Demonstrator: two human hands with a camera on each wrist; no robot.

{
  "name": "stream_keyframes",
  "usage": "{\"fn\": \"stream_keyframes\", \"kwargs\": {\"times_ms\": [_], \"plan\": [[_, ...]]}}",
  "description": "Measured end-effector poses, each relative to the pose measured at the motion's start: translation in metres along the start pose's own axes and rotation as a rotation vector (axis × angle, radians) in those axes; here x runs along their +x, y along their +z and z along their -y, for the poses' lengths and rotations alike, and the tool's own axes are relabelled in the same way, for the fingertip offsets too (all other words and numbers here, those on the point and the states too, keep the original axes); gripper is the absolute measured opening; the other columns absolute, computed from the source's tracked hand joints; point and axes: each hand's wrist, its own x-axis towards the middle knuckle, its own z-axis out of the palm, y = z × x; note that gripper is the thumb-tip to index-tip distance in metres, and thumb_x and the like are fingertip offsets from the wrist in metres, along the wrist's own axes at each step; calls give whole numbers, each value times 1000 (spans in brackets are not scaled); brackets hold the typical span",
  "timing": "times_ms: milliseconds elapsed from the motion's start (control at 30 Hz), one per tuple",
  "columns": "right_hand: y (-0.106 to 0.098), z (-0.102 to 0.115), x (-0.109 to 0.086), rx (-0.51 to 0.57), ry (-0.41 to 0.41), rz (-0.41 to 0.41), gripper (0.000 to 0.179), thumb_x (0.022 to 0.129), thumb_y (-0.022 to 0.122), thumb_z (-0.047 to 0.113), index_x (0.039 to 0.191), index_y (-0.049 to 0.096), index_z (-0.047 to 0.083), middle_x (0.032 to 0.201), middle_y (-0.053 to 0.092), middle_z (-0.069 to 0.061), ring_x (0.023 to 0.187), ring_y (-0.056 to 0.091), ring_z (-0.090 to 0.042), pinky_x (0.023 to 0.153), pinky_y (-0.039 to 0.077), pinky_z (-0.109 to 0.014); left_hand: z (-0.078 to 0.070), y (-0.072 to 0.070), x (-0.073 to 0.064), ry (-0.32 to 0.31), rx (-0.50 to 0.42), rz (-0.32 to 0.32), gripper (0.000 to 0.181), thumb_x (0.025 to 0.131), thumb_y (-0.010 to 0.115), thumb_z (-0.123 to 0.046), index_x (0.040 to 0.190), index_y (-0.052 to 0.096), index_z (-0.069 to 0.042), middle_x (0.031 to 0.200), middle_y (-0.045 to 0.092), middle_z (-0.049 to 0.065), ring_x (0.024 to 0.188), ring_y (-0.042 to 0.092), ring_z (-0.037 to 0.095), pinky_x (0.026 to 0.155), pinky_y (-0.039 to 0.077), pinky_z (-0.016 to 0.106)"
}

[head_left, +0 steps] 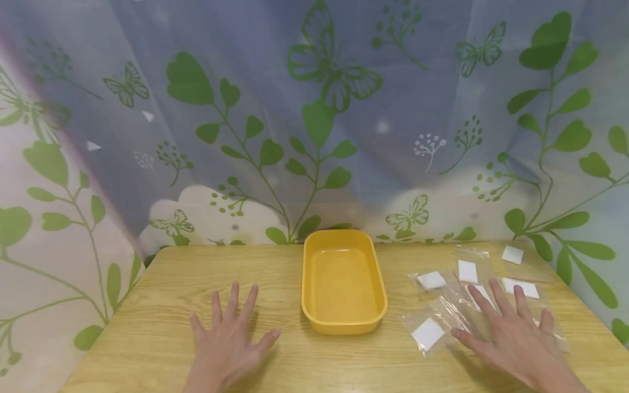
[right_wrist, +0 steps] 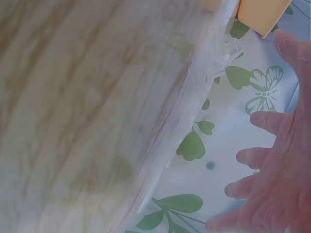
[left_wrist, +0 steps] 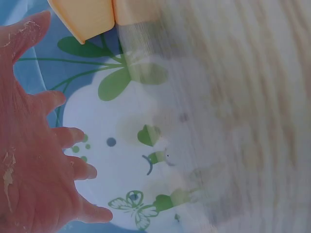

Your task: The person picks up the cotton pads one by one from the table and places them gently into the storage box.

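Observation:
My left hand is spread with straight fingers over the wooden table, left of a yellow plastic tub, and holds nothing. On the other side, my right hand spreads its fingers over several clear plastic bags that each carry a white rectangular piece. One white piece lies just left of the right thumb, another beyond the fingertips. In the left wrist view the fingers are apart with nothing between them. The right wrist view shows the bags edge-on beside the outstretched fingers.
The wooden table reaches back to a curtain printed with green leaves and butterflies. The tub stands near the table's back edge, between the hands. Some bags overlap one another, and one white piece lies at the back right corner.

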Motion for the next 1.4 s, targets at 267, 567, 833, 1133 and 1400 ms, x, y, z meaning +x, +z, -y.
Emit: {"fn": "stream_keyframes", "kwargs": {"times_ms": [267,567,833,1133,1400], "plan": [[1,-1,-1,7,-1,-11,93,91,54,73,164,24,23,167,17,-28,144,15,-66,98,12,-90,2,0,1,-5,-24,19,90,92,51,-72,163,27,-23,170,15,19,149,15,61,100,8,92],[1,3,1,15,-79,-42,90,89,62,68,161,31,24,159,35,-30,137,34,-63,93,30,-87,-3,-5,7,-64,-321,106,90,95,42,-76,165,19,-24,171,16,16,152,20,53,111,21,82],[3,15,9,55,-232,-192,72,80,79,55,136,62,13,133,64,-23,109,65,-49,79,56,-62,-23,-5,18,-108,-815,57,70,97,55,-61,153,47,-19,155,51,12,138,52,39,108,47,60],[3,35,14,31,-299,-171,61,79,79,57,124,72,16,108,71,-4,89,70,-25,66,58,-44,-46,2,32,-259,-1018,29,57,100,57,-50,139,61,-9,136,65,16,115,68,30,84,60,40],[7,45,19,-14,-334,-54,59,80,75,63,121,73,21,95,70,6,80,65,-11,62,56,-35,-57,5,49,-383,-1179,55,46,98,62,-33,133,63,-4,130,66,18,110,67,29,87,60,43]]}}
